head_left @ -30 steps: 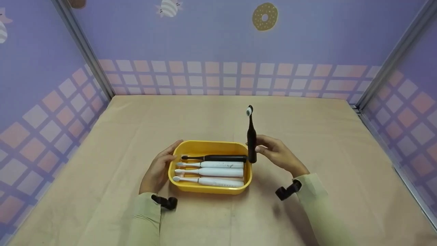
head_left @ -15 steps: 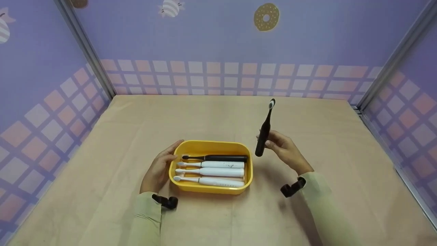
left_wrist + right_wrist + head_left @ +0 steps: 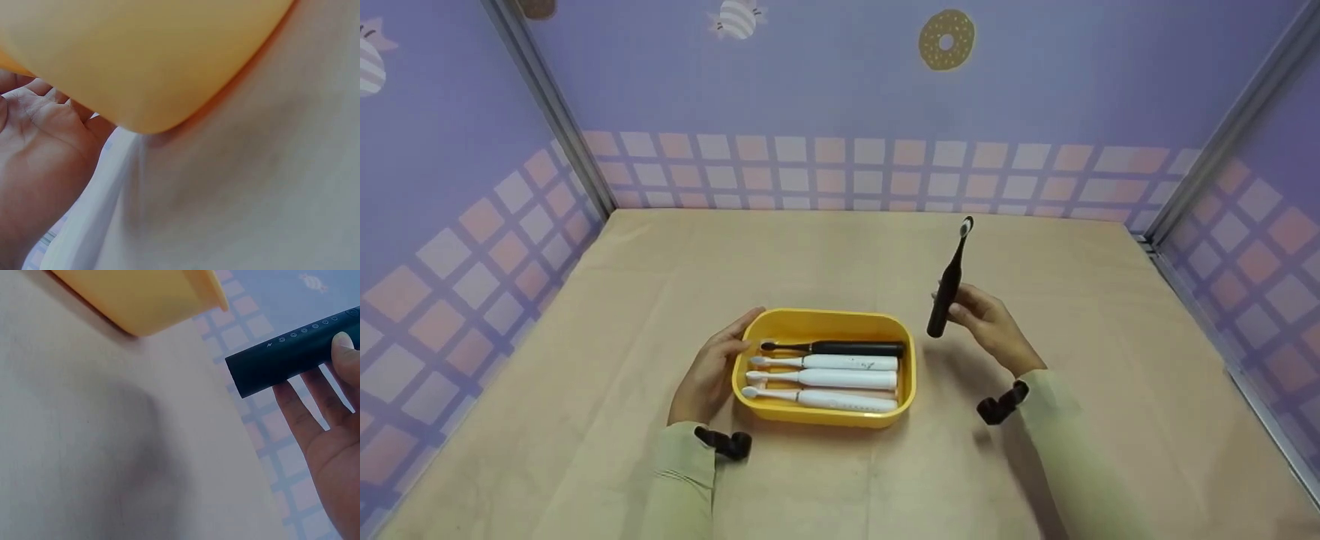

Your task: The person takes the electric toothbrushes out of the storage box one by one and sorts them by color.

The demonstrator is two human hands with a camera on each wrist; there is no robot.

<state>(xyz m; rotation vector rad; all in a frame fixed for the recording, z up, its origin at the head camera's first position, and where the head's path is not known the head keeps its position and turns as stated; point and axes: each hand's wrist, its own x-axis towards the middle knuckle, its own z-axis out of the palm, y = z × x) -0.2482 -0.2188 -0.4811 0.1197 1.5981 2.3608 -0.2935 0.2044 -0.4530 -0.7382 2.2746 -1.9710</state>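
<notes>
A black electric toothbrush [image 3: 947,289] is in my right hand [image 3: 988,322], pinched by the handle between thumb and fingers. It stands nearly upright in the air, brush head up and tilted right, to the right of the yellow box [image 3: 829,421]. In the right wrist view, small marks run along its handle [image 3: 292,354], with the thumb on top. My left hand [image 3: 709,379] grips the box's left end, thumb at the rim; some fingers are hidden behind the wall. Inside the box lie another black toothbrush [image 3: 855,348] and three white toothbrushes [image 3: 847,379], side by side, heads left.
The box stands on a table with a beige cover [image 3: 780,487]. Purple walls with a checked band [image 3: 832,172] enclose the back and both sides. A metal post [image 3: 559,120] stands at the back left corner. Both wrists carry small black cameras [image 3: 1003,405].
My right hand has moved right and slightly away with the black toothbrush, off the box's right rim. The toothbrush has tilted to the right. My left hand and the box stay in place.
</notes>
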